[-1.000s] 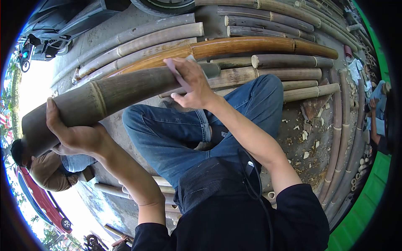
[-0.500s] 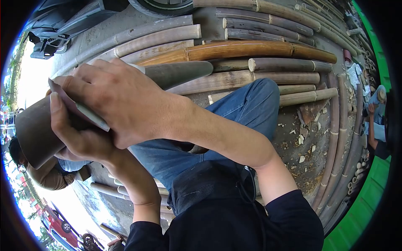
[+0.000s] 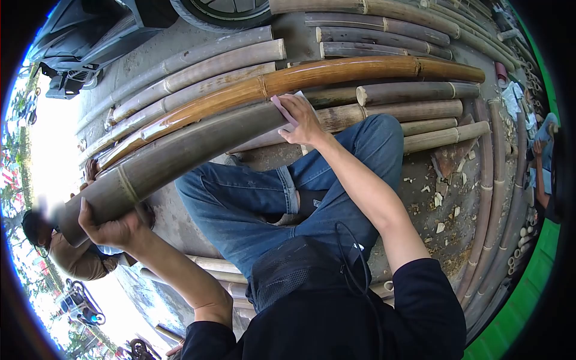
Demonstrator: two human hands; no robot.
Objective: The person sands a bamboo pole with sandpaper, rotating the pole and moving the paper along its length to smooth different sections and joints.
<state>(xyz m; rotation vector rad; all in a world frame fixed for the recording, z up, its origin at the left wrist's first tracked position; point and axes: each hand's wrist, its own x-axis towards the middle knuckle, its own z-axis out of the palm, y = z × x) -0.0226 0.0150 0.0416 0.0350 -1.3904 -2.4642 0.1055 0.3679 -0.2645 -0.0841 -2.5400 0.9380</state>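
Note:
A thick dark bamboo pole [image 3: 198,144] slants across in front of me, above my crossed legs. My left hand [image 3: 114,228] is wrapped round its near-left end from below, thumb up on the side. At the pole's far-right end, my right hand [image 3: 303,123] presses a folded pinkish-grey sheet of sandpaper [image 3: 284,113] against the surface. Just beyond lies a glossy orange-brown bamboo pole [image 3: 228,94], roughly alongside the dark one.
More bamboo poles [image 3: 414,93] lie on the ground ahead and to the right. Wood chips [image 3: 441,201] litter the floor beside my knee. A co-worker [image 3: 72,255] sits at the left, with a hand near the pole. A motorbike wheel [image 3: 228,12] stands at the top.
My right hand has slid the sandpaper from the pole's left end to its right end. My left hand, still round the pole, has shifted slightly down.

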